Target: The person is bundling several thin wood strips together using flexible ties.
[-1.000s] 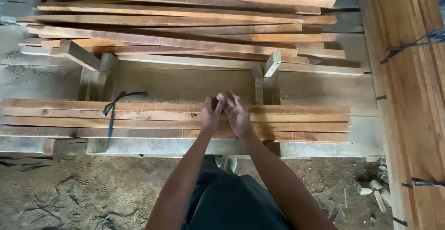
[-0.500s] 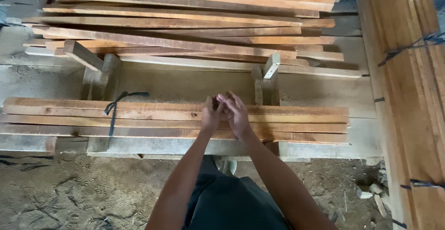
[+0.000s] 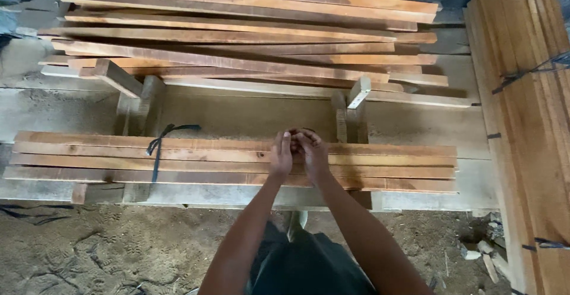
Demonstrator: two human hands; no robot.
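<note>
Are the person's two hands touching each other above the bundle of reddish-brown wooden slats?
Touching. The head view shows the left hand and right hand pressed together at the fingers, with no gap, over the bundle of reddish-brown wooden slats.

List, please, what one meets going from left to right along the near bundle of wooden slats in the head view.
Black strap tied around the bundle of reddish-brown wooden slats → left hand → right hand → upright pale wooden posts just behind the bundle → stack of long orange-brown planks at the right edge.
</note>
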